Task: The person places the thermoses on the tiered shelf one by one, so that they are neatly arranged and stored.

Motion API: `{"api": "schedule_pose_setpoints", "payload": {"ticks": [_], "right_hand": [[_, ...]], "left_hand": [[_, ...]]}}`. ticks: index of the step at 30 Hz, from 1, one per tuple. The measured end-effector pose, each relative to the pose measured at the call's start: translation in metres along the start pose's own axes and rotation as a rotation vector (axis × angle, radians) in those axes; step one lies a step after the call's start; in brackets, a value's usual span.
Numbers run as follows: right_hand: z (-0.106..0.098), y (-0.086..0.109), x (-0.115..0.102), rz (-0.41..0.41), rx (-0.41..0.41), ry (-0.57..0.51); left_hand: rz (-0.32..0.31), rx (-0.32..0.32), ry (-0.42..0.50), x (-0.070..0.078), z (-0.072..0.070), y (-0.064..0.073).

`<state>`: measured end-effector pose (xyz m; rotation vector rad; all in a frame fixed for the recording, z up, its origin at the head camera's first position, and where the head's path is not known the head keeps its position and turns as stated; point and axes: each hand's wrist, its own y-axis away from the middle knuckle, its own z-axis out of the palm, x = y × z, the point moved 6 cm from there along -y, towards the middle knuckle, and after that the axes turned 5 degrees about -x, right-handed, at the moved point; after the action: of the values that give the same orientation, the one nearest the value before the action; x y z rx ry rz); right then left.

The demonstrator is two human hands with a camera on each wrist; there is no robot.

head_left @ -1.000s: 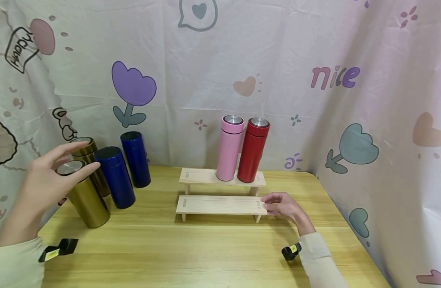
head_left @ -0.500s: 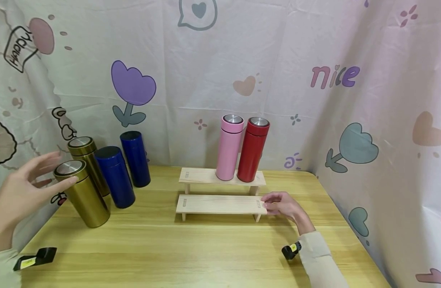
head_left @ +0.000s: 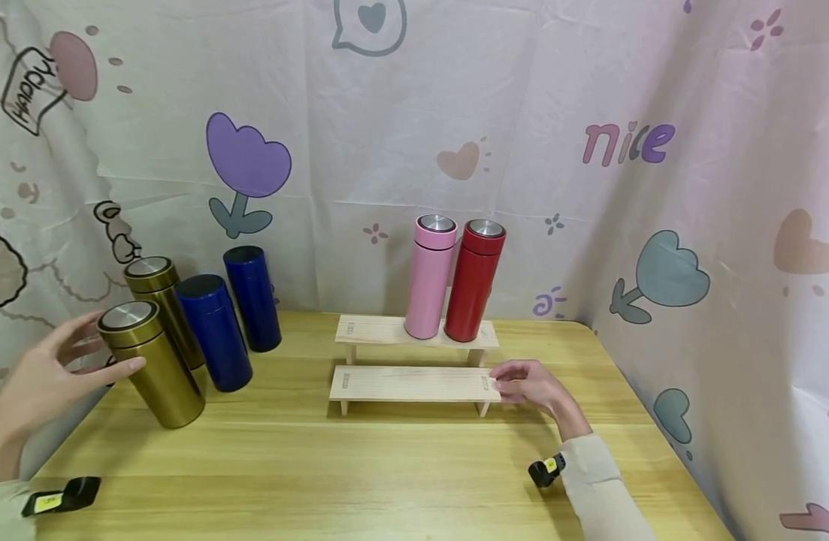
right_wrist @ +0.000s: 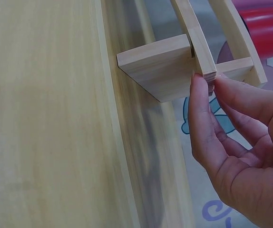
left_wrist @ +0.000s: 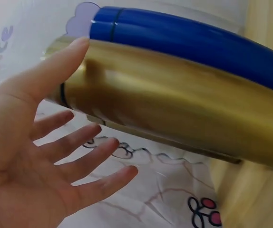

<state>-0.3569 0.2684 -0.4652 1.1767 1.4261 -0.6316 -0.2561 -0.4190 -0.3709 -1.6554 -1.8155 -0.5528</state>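
At the left, my left hand (head_left: 52,368) is spread beside the front gold thermos flask (head_left: 160,379), its thumb lying across the near side of the upper body. In the left wrist view the fingers stay extended and apart below the gold flask, with the thumb over it. A second gold flask (head_left: 158,285) stands behind, partly hidden. My right hand (head_left: 532,385) pinches the right end of the lower board of a two-step wooden rack (head_left: 407,385) between thumb and fingers. On the rack's upper step stand a pink flask (head_left: 431,282) and a red flask (head_left: 474,285).
Two blue flasks (head_left: 214,330) stand close to the right of the gold ones. A patterned curtain (head_left: 360,150) hangs behind the wood-grain table (head_left: 360,481) and along both sides. Dark wrist devices (head_left: 546,471) sit at the sleeves.
My left hand has drawn back left from above the gold flasks and dropped lower, to the side of the front one. The right hand stays at the rack's end; the flasks have not moved.
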Motion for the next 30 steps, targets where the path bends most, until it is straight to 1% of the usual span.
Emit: {"api": "schedule_pose_setpoints", "payload": {"ticks": [2, 4, 6, 7, 9, 13, 20, 23, 30], "right_hand": [[0.0, 0.0, -0.001, -0.006, 0.0, 0.004], [-0.001, -0.001, 0.0, -0.002, 0.004, 0.0], [-0.001, -0.001, 0.0, -0.004, 0.001, -0.002], [-0.001, -0.001, -0.001, -0.006, -0.001, -0.002], [-0.001, -0.002, 0.0, -0.002, -0.001, -0.007], [-0.002, -0.002, 0.0, 0.0, 0.002, -0.01], [0.0, -0.001, 0.0, -0.006, 0.001, -0.013], [0.0, -0.001, 0.0, -0.004, 0.004, -0.013], [-0.001, -0.001, 0.003, 0.028, 0.037, 0.008]], "left_hand": [[-0.007, -0.035, -0.008, -0.005, 0.004, -0.001], [-0.011, -0.067, 0.009, -0.009, 0.008, -0.001], [-0.012, -0.076, 0.03, -0.012, 0.011, -0.001], [-0.012, -0.073, 0.039, -0.013, 0.012, -0.001], [0.009, -0.06, 0.069, -0.014, 0.014, -0.001], [0.066, -0.03, 0.089, -0.009, 0.018, 0.0], [0.121, -0.02, 0.136, -0.005, 0.023, -0.002], [0.127, -0.016, 0.139, -0.004, 0.024, -0.003], [0.104, -0.006, 0.11, -0.003, 0.024, -0.003]]}}
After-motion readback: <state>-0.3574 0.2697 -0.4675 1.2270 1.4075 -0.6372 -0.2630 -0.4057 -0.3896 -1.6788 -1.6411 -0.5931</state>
